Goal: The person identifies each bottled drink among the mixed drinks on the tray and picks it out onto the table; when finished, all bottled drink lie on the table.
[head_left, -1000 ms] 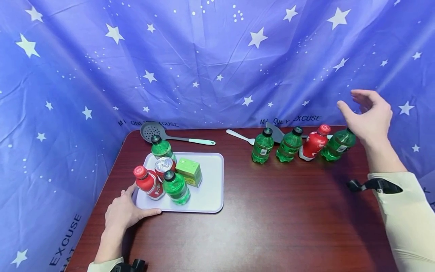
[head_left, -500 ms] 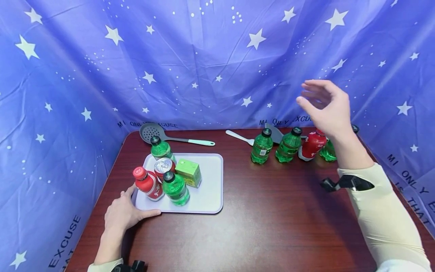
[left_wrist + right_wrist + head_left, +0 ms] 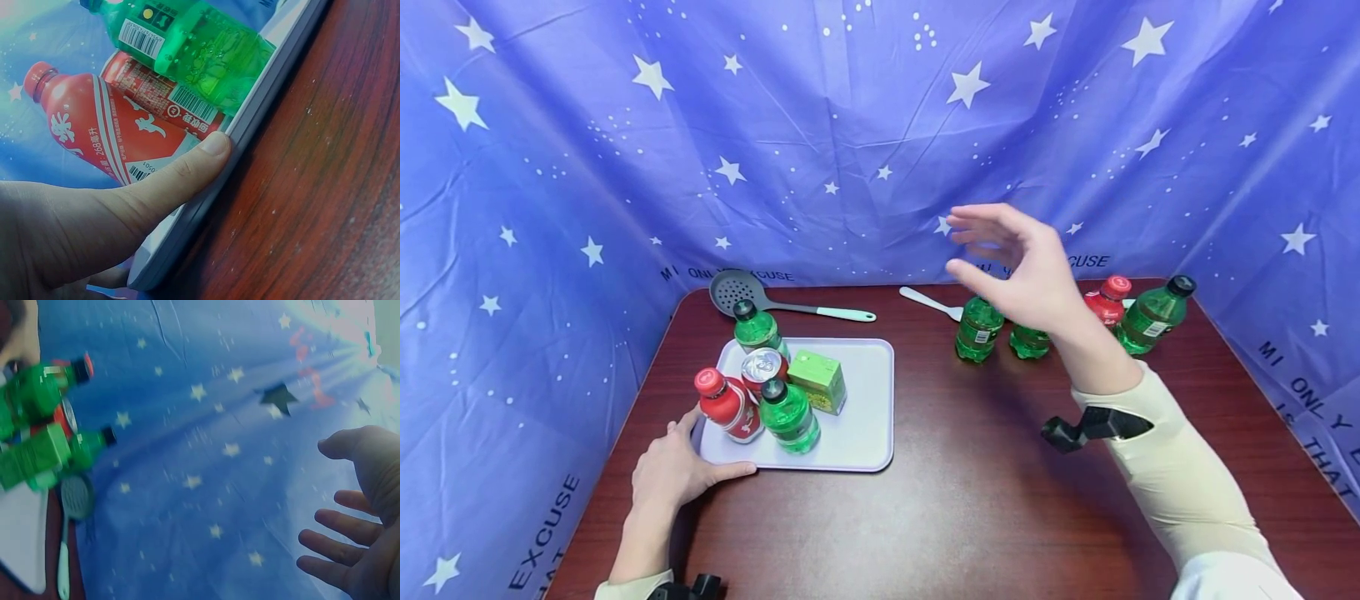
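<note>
1. A wide counter (image 3: 955, 500) spreads out under both hands. It is dark reddish brown with streaks like wood, and a shiny pale patch shows between the hands, a bit closer to the person than the left fingers.
2. A blue-purple cloth (image 3: 820, 125) hangs behind the fingers and down both sides. It has folds, white stars, little dots and black letters, and one word says EXCUSE.
3. The left hand (image 3: 666, 467) is low, by the near left corner of a pale tray (image 3: 868, 400). Its thumb lies straight along the near rim, and the fingers, partly hidden, touch the left side, spread wide from the thumb.
4. To the right of the left fingers, the tray carries a red bottle (image 3: 730, 408), a green bottle (image 3: 790, 427), a can (image 3: 762, 365) and a green box (image 3: 817, 383). Another green bottle (image 3: 758, 329) stands at its back edge.
5. The right hand (image 3: 1033, 267) is up in the air. Its fingers bend softly, far from the thumb, and have hold of nothing.
6. Two more green bottles (image 3: 978, 333) stand lower than the right fingers. A second red bottle (image 3: 1105, 304) and a last green bottle (image 3: 1153, 317) stand to the right of the fingers.
7. A white handle (image 3: 928, 302) lies left of the right fingers, and a spoon with holes (image 3: 733, 290) lies behind the left fingers.
8. In the right wrist view, bright light (image 3: 350, 328) shines above the thumb.
</note>
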Demonstrator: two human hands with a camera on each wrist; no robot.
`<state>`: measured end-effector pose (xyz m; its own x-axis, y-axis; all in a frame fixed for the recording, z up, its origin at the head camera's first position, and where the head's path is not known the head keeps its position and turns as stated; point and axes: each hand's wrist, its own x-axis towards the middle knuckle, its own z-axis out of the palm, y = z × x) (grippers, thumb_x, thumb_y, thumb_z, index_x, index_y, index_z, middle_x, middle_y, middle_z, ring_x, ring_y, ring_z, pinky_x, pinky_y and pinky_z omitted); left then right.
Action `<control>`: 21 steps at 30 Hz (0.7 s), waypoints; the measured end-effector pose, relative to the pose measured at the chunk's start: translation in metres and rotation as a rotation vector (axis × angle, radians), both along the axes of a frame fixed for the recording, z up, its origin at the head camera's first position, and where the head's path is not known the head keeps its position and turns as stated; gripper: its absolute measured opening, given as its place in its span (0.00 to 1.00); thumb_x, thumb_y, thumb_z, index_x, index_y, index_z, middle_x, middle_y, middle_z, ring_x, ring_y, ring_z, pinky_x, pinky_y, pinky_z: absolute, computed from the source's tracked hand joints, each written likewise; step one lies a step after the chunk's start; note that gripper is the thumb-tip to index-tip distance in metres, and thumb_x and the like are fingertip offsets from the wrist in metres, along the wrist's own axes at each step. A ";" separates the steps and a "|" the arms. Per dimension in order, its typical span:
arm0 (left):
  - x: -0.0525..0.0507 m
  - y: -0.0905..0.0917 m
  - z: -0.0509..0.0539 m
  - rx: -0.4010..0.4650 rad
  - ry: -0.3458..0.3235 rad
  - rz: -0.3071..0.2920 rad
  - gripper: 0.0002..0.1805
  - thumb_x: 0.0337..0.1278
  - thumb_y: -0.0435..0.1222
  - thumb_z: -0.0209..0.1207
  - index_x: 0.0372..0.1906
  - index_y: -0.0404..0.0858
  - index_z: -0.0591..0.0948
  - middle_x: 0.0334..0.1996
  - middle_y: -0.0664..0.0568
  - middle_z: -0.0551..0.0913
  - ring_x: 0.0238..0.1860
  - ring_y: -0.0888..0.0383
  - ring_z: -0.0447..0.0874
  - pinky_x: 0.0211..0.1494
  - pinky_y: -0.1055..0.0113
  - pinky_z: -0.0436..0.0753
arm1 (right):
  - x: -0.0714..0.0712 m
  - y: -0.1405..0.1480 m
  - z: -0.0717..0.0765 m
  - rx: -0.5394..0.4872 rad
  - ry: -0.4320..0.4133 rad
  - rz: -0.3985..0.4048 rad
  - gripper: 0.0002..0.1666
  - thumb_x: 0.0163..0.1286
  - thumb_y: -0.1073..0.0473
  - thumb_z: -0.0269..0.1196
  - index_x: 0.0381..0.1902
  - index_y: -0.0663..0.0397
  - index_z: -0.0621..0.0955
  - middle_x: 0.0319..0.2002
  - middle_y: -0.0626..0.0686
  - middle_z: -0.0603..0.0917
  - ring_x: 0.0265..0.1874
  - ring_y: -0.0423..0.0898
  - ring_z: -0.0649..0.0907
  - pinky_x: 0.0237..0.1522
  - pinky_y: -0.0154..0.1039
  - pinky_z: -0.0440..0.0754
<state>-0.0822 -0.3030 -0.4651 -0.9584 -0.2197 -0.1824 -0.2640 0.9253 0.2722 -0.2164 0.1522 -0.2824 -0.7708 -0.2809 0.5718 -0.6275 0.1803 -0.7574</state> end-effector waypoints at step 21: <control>-0.001 -0.002 -0.003 -0.002 -0.005 0.003 0.84 0.17 0.83 0.73 0.81 0.33 0.62 0.71 0.14 0.65 0.61 0.17 0.77 0.50 0.30 0.83 | 0.030 -0.103 -0.059 0.099 0.021 0.187 0.32 0.62 0.60 0.79 0.64 0.55 0.83 0.59 0.52 0.90 0.58 0.47 0.89 0.63 0.44 0.86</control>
